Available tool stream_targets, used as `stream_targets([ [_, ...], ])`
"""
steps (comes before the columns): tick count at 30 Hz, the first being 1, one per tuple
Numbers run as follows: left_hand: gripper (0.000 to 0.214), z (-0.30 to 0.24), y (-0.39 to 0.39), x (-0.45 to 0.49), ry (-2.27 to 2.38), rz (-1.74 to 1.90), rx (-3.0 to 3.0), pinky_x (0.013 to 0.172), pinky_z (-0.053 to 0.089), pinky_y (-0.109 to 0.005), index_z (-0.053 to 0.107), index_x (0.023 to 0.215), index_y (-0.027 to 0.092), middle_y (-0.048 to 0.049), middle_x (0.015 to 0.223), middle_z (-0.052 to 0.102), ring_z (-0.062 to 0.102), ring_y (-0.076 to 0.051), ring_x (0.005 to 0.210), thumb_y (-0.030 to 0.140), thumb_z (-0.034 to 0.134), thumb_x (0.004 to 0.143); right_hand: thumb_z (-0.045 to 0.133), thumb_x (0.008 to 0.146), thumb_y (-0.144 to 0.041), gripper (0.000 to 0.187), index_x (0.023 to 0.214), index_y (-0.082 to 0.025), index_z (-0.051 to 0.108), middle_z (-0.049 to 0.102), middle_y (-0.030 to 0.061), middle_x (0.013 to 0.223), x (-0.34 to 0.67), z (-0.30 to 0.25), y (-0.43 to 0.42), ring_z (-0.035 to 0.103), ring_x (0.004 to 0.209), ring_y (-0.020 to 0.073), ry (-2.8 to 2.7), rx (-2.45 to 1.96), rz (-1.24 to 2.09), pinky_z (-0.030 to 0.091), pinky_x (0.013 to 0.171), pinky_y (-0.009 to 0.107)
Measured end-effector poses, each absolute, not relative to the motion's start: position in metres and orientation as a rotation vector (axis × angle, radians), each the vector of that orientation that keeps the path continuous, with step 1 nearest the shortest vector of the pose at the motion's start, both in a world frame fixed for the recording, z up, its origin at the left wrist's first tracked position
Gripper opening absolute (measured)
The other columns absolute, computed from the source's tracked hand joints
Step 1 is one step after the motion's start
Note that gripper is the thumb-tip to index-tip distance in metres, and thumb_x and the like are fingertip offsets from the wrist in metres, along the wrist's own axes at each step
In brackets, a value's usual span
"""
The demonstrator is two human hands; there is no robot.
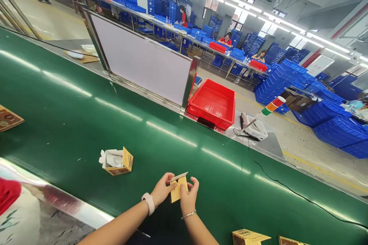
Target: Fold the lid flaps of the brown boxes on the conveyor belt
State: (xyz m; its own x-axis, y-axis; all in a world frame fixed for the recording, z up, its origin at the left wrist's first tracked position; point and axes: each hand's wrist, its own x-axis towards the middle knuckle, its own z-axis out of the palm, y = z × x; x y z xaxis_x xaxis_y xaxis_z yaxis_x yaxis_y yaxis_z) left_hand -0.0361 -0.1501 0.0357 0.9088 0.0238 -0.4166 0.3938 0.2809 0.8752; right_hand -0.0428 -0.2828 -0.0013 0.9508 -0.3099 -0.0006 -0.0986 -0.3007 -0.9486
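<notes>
**Green work surface (230, 189) under strip lights, with a small yellow box (183, 189) between two hands**

I am looking down from the head camera onto a wide green surface that is running slantwise from far left to near right. The left hand (162, 191) is gripping the box from its left side, thumb pressing on the face turned toward me. The right hand (189, 197) is closing on it from the right, its thumb lying on that same face. So neither hand is nearer: both are touching, and the box is sitting directly between them, apparently lifted off the surface, though I cannot tell by how much.

The box's longer axis is pointing roughly near to far, leaning a little. Its flap (180, 177) is standing out at the far end, tipping up toward the right; I am judging that this flap's place, beyond both thumbs, is the relation that matters most.

Further out, an open box (127, 160) with a white inside is resting to the left, well apart from the left hand. Two more printed boxes (246, 236) are lying near right, cut off by the frame edge. Across the surface, a white panel (140, 59) is standing left of a red tray (212, 103), and people (225, 41) are sitting at work farther back.
</notes>
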Motion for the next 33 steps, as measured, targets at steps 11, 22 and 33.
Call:
stream_targets([
  [11, 0.042, 0.055, -0.161, -0.051, 0.394, -0.081, 1.429, 0.091, 0.049, -0.041, 0.061, 0.094, 0.020, -0.0116, 0.105, 0.069, 0.063, -0.028, 0.104, 0.047, 0.072, 0.064, 0.045, 0.085, -0.053, 0.046, 0.117, -0.020, 0.042, 0.052, 0.0176, 0.118, -0.048, 0.020, -0.319, 0.057, 0.103, 0.0272, 0.294, -2.064, -0.340, 0.053, 0.079, 0.041],
  [22, 0.078, 0.045, 0.006, -0.068, 0.799, 0.664, 1.538, 0.099, 0.045, -0.049, 0.053, 0.114, 0.020, -0.0154, 0.129, 0.054, 0.054, -0.031, 0.116, 0.084, 0.041, 0.070, 0.049, 0.085, -0.026, 0.051, 0.135, -0.024, 0.040, 0.056, 0.0135, 0.132, -0.076, 0.075, -0.247, 0.058, 0.116, 0.0251, -0.998, -1.999, -0.072, 0.050, 0.096, 0.044],
  [33, 0.057, 0.034, -0.015, -0.075, 0.259, 0.281, 1.834, 0.110, 0.035, -0.050, 0.076, 0.094, 0.028, -0.0107, 0.114, 0.071, 0.054, -0.035, 0.119, 0.075, 0.056, 0.069, 0.071, 0.072, -0.043, 0.072, 0.139, -0.033, 0.047, 0.048, 0.0085, 0.148, -0.007, 0.059, -0.205, 0.040, 0.133, 0.0428, -1.097, -2.447, 0.310, 0.032, 0.101, 0.072],
])
